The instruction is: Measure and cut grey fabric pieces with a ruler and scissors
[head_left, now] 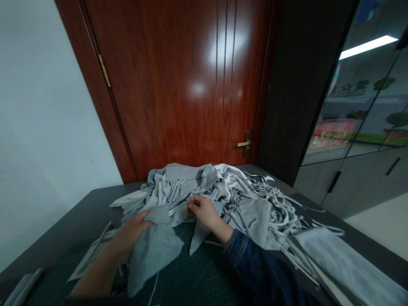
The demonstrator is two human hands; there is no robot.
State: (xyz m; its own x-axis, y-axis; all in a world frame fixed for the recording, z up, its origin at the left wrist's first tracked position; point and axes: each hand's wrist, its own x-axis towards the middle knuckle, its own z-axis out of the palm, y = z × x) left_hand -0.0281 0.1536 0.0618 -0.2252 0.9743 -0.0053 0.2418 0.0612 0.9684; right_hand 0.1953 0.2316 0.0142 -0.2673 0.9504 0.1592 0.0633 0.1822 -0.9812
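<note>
A heap of grey and white fabric scraps [197,182] lies on a dark table [79,216], over a green cutting mat [197,276]. My left hand [130,233] is closed on the top edge of a grey fabric piece [153,250] that drapes toward me over the mat. My right hand [204,210], in a dark denim sleeve, pinches the edge of a light grey scrap [180,212] at the front of the heap. The two hands are about a hand's width apart.
Thin fabric strips [280,212] tangle at the right of the heap. A long grey cloth [344,263] lies along the table's right edge. A red-brown wooden door [178,85] with a brass handle [245,143] stands behind the table. Dark cabinets [366,178] are on the right.
</note>
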